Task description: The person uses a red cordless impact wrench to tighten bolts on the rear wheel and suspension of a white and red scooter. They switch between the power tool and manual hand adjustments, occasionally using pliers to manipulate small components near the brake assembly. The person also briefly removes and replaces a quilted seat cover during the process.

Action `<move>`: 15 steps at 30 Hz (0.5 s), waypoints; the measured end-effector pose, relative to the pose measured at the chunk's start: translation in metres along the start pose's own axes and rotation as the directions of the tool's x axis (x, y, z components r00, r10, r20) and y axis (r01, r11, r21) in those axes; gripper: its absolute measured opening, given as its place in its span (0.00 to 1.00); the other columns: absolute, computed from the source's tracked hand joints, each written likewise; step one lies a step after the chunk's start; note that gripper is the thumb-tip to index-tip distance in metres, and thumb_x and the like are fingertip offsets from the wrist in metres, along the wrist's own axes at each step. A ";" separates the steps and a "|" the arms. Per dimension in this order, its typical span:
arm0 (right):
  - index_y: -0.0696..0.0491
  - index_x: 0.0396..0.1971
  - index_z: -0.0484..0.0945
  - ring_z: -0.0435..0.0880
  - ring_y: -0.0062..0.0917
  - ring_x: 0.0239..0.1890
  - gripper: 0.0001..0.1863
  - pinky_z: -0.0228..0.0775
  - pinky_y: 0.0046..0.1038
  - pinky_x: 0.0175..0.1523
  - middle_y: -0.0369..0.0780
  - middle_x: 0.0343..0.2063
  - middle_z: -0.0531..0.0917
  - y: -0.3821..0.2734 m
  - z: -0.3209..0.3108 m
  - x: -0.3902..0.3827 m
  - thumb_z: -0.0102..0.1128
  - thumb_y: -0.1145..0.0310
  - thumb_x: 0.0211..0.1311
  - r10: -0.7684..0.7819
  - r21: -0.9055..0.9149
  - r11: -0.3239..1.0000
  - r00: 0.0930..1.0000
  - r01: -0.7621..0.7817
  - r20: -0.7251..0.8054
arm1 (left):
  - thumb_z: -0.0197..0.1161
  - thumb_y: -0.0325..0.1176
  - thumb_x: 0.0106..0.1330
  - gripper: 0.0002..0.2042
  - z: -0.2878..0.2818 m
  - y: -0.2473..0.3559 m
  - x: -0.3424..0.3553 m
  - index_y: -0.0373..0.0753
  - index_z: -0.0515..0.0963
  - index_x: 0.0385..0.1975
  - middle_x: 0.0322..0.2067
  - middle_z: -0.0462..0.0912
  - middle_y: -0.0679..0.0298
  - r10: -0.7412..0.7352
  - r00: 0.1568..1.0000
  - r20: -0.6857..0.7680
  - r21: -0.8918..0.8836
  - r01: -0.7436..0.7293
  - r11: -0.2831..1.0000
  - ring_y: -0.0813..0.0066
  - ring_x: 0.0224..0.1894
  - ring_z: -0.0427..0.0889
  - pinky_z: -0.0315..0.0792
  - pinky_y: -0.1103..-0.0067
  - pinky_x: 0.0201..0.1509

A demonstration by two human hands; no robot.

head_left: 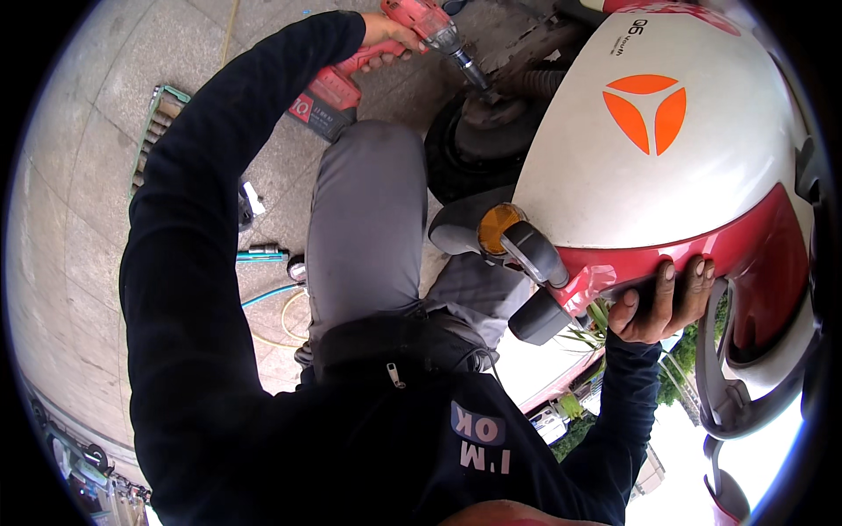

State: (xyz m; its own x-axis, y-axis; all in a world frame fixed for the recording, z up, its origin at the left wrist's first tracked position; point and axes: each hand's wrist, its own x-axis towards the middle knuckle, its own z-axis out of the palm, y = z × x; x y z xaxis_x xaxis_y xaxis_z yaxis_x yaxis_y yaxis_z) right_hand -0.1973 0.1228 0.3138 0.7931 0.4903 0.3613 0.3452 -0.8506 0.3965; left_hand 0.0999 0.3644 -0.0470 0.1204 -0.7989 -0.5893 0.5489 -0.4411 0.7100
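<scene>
My left hand [390, 42] is closed round the grip of a red cordless impact wrench [430, 24], which has a red-and-black battery pack [324, 103] at its base. From the wrench a metal socket [472, 70] reaches to the dark hub [491, 112] of a scooter wheel; the exact contact point is too dark to make out. The scooter's white body panel [605, 184] fills the right side. Below it, my right hand [658, 302] grips the edge of the red trim panel [693, 241], fingers up against it and thumb apart.
An orange turn signal [500, 228] juts from the scooter near my knee [368, 210]. On the paved floor at left lie a green-edged socket tray [151, 140], a blue tool [261, 254], a round gauge [296, 267] and a hose [288, 320]. A grey rail [728, 403] stands at lower right.
</scene>
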 end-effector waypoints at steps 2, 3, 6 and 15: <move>0.58 0.52 0.81 0.73 0.51 0.62 0.26 0.60 0.50 0.68 0.58 0.55 0.78 0.000 0.000 -0.001 0.46 0.54 0.67 0.001 0.004 1.000 1.000 -0.001 -0.004 | 0.68 0.51 0.61 0.16 0.008 0.004 -0.007 0.46 0.76 0.38 0.18 0.69 0.73 0.063 0.998 -0.017 -0.020 -0.063 0.998 0.87 0.11 0.65 0.62 0.84 0.12; 0.58 0.52 0.81 0.73 0.52 0.62 0.26 0.60 0.50 0.68 0.58 0.55 0.78 0.001 0.000 -0.001 0.46 0.54 0.67 0.002 0.005 1.000 1.000 -0.002 -0.006 | 0.68 0.51 0.61 0.16 0.008 0.004 -0.006 0.46 0.76 0.37 0.18 0.69 0.73 0.071 0.997 -0.024 -0.027 -0.071 0.997 0.86 0.11 0.64 0.62 0.84 0.12; 0.58 0.53 0.81 0.73 0.52 0.62 0.27 0.60 0.50 0.69 0.58 0.55 0.78 0.001 0.000 -0.001 0.46 0.54 0.67 -0.002 0.003 1.000 1.000 0.002 -0.006 | 0.68 0.52 0.61 0.16 0.010 0.002 -0.006 0.47 0.77 0.36 0.17 0.68 0.74 0.057 0.998 -0.025 -0.032 -0.057 0.998 0.87 0.11 0.62 0.60 0.84 0.13; 0.58 0.54 0.81 0.72 0.52 0.62 0.26 0.60 0.50 0.68 0.58 0.55 0.77 0.000 -0.001 -0.002 0.45 0.54 0.68 -0.007 0.004 1.000 1.000 0.007 0.011 | 0.68 0.54 0.59 0.17 0.002 -0.001 0.001 0.47 0.75 0.31 0.16 0.65 0.75 -0.023 1.000 0.010 0.016 0.023 1.000 0.88 0.11 0.60 0.57 0.84 0.14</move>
State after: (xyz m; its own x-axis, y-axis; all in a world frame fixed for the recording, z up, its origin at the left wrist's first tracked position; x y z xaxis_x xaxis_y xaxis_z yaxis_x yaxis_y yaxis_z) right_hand -0.1990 0.1219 0.3143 0.7962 0.4943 0.3488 0.3529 -0.8478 0.3958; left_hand 0.0981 0.3631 -0.0481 0.0991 -0.7926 -0.6017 0.5382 -0.4659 0.7024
